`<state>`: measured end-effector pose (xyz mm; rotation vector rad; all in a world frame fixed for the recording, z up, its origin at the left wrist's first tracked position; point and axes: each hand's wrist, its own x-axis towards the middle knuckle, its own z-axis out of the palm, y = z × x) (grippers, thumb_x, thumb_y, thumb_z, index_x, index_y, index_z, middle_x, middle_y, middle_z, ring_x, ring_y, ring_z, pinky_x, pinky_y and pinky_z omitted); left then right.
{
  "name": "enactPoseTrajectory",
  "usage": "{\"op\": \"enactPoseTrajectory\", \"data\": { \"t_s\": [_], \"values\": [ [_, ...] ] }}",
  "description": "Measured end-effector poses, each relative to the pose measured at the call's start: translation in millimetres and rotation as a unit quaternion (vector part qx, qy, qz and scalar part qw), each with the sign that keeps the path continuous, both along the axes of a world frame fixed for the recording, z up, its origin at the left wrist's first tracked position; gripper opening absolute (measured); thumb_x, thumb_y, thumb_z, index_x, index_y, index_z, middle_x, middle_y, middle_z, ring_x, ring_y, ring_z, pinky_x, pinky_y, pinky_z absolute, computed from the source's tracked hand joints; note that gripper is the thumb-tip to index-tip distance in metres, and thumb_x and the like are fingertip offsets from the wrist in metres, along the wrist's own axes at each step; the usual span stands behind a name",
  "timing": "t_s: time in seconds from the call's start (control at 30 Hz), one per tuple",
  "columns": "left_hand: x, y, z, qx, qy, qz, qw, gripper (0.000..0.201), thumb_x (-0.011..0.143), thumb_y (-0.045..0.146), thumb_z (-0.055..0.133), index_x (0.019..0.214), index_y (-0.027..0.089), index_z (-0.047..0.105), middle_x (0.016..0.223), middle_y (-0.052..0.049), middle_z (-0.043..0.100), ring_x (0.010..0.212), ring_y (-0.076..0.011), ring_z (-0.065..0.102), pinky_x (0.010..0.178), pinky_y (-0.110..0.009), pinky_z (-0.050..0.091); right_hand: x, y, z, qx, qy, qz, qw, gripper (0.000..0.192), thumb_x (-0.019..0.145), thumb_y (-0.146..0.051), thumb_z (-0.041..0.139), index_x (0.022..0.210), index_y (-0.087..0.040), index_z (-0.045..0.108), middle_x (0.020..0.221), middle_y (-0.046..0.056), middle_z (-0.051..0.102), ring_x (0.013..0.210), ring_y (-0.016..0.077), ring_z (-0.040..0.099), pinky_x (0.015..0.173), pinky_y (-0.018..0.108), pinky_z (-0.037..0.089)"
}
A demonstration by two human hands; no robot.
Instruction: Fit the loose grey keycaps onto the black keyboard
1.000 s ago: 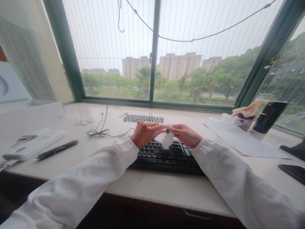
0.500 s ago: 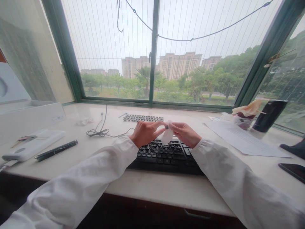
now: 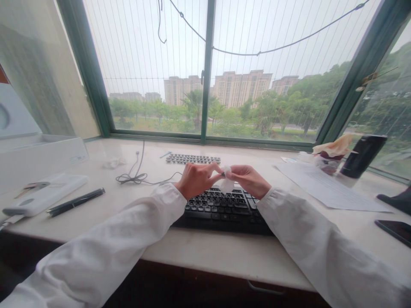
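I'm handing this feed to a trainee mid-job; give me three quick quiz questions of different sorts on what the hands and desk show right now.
1. True or false: the left hand and right hand both pinch a small dark keycap with a white wipe above the black keyboard.
2. What lies nearest the window? A: the row of loose keycaps. B: the black pen. C: the phone.
3. Fill in: the sheet of paper lies to the keyboard's ____.

Key: 1 true; 2 A; 3 right.
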<state>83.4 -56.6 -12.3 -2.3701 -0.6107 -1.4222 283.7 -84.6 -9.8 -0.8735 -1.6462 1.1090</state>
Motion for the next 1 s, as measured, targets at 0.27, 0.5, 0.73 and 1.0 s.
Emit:
{"op": "enactPoseTrajectory", "data": {
  "t_s": [0.27,0.5,0.73,1.0],
  "values": [
    [0.9,2.9,-2.3,-0.021,-0.035,-0.059,0.997,0.029,0.088,0.040,0.061,0.070,0.017,0.065,0.044,0.008,0.043,0.041,-0.0038,0.040,0.046,-0.016,0.029,-1.9,0.0,0.0,0.002,-0.007,0.009,1.000,0.043,0.074,-0.051,0.072,0.098,-0.016,0.076,0.091,0.007,0.073,0.083,0.0190,0.061,0.077,0.032,0.044],
    [0.2,5.6,1.0,-0.119,-0.055,-0.140,0.981,0.035,0.081,0.049,0.066,0.069,0.016,0.065,0.045,0.011,0.027,0.044,-0.0046,0.028,0.046,-0.017,0.026,-0.3,0.5,2.7,0.006,-0.023,0.014,1.000,0.039,0.070,-0.052,0.075,0.084,-0.015,0.077,0.077,0.004,0.072,0.072,0.0166,0.060,0.073,0.032,0.044],
    [-2.6,10.1,7.5,-0.100,-0.036,-0.086,0.991,0.030,0.076,0.050,0.071,0.077,0.020,0.071,0.043,0.011,0.033,0.040,-0.0041,0.033,0.047,-0.018,0.029,28.5,12.8,9.0,0.143,-0.175,-0.230,0.947,0.042,0.076,-0.057,0.066,0.089,-0.018,0.077,0.087,0.007,0.074,0.076,0.0210,0.062,0.072,0.033,0.047],
    [-15.9,13.1,21.5,-0.001,0.164,-0.027,0.986,0.015,0.084,0.036,0.068,0.084,0.021,0.072,0.064,0.002,0.070,0.054,-0.0101,0.063,0.051,-0.019,0.033,52.1,27.5,-14.2,0.171,-0.478,-0.294,0.810,0.033,0.090,-0.039,0.052,0.100,-0.018,0.075,0.100,0.011,0.073,0.081,0.0215,0.065,0.077,0.032,0.047]
  ]
}}
